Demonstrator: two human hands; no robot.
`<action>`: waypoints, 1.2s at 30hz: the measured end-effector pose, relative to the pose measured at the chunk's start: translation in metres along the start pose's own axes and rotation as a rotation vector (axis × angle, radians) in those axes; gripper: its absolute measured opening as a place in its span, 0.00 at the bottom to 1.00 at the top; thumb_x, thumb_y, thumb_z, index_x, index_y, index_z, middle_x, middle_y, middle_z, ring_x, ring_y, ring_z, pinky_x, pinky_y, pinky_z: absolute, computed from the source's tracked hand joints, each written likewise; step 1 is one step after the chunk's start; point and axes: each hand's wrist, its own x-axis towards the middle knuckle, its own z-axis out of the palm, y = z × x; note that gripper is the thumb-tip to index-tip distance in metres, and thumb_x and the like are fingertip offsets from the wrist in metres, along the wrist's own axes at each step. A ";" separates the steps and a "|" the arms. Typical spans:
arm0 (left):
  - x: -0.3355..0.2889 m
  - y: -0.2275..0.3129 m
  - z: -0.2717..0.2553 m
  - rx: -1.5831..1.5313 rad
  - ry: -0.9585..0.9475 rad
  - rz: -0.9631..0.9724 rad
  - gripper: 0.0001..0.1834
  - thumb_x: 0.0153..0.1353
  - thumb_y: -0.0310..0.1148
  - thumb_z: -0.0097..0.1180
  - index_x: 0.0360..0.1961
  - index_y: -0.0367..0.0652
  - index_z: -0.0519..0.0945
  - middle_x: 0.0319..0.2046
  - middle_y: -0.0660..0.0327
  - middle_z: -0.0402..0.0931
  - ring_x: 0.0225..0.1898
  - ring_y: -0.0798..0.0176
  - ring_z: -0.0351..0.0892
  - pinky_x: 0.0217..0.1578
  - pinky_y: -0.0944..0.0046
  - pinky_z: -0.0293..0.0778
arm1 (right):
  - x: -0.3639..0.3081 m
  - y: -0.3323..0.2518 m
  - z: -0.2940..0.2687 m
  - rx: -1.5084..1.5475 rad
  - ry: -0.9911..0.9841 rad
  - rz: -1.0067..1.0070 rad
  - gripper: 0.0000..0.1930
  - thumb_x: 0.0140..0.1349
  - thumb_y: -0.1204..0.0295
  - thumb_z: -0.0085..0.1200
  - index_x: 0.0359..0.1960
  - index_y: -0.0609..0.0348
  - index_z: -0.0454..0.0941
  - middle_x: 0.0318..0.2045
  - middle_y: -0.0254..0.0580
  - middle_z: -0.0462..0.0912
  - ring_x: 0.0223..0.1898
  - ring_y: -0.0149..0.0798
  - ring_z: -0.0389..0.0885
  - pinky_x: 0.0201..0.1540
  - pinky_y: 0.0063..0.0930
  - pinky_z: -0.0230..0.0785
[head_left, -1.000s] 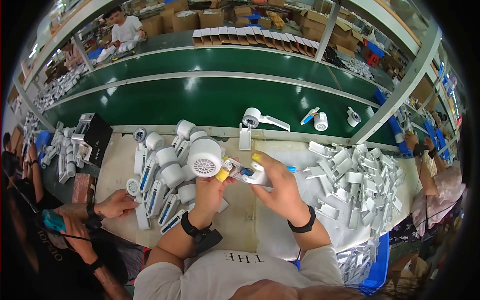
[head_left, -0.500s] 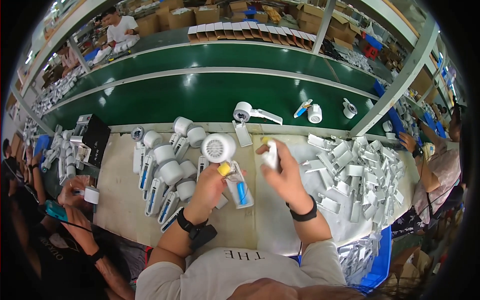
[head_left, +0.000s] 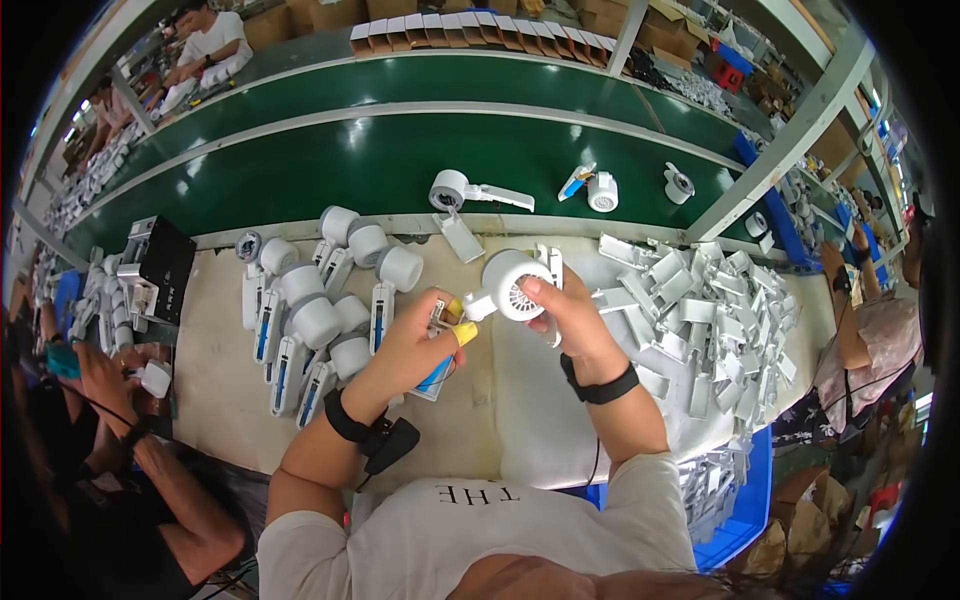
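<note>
A white handheld fan is held between my two hands over the middle of the bench, its round grilled head [head_left: 500,275] tilted toward the right. My left hand [head_left: 415,345] is closed round the handle, and a blue battery [head_left: 435,380] shows below the fingers. Yellow covers [head_left: 465,333] sit on its fingertips. My right hand [head_left: 582,322] grips the fan head, thumb on the grille, with a slim white cover piece [head_left: 555,262] in its fingers. Left of my hands stand several similar fans [head_left: 315,318], with blue showing in some open handles.
White cover pieces [head_left: 700,325] are heaped on the right of the bench, above a blue bin [head_left: 755,500] holding more. A black box [head_left: 157,268] stands at the left. Beyond a raised edge, the green conveyor [head_left: 330,190] carries fan parts. Co-workers sit at both sides.
The fan's head has swung to the right and tilted over. My right hand, apart before with a white piece, has come onto the head. The view has shifted slightly.
</note>
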 end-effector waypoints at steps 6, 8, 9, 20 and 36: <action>0.002 -0.004 0.002 -0.163 0.048 0.034 0.10 0.57 0.28 0.51 0.38 0.40 0.65 0.26 0.62 0.70 0.22 0.70 0.73 0.21 0.72 0.69 | -0.002 0.035 0.010 0.349 0.024 -0.003 0.22 0.58 0.53 0.48 0.39 0.62 0.71 0.23 0.41 0.78 0.22 0.33 0.77 0.26 0.25 0.71; 0.002 -0.004 0.003 -0.295 0.040 0.039 0.10 0.57 0.28 0.50 0.38 0.39 0.65 0.27 0.61 0.70 0.22 0.70 0.74 0.21 0.72 0.69 | -0.003 0.041 0.011 0.374 0.049 -0.013 0.22 0.58 0.52 0.48 0.40 0.62 0.71 0.23 0.41 0.78 0.22 0.33 0.77 0.26 0.25 0.72; 0.002 -0.005 0.004 -0.425 0.030 0.038 0.09 0.58 0.28 0.49 0.38 0.39 0.65 0.28 0.60 0.71 0.23 0.69 0.74 0.22 0.71 0.69 | -0.004 0.043 0.012 0.403 0.076 -0.021 0.23 0.58 0.52 0.47 0.40 0.62 0.71 0.23 0.40 0.78 0.23 0.33 0.77 0.27 0.26 0.72; 0.007 -0.027 0.022 -0.060 0.266 0.379 0.07 0.61 0.27 0.43 0.40 0.40 0.62 0.29 0.59 0.72 0.26 0.69 0.73 0.25 0.70 0.69 | -0.005 0.059 0.040 0.742 0.170 0.049 0.24 0.60 0.49 0.44 0.45 0.58 0.70 0.25 0.39 0.77 0.23 0.33 0.75 0.30 0.26 0.73; 0.003 0.003 -0.013 0.016 0.059 0.203 0.08 0.56 0.25 0.49 0.35 0.40 0.64 0.26 0.62 0.70 0.23 0.72 0.73 0.22 0.72 0.68 | -0.017 0.037 0.033 0.486 0.147 0.010 0.22 0.60 0.52 0.46 0.45 0.59 0.69 0.32 0.40 0.78 0.29 0.34 0.78 0.34 0.30 0.75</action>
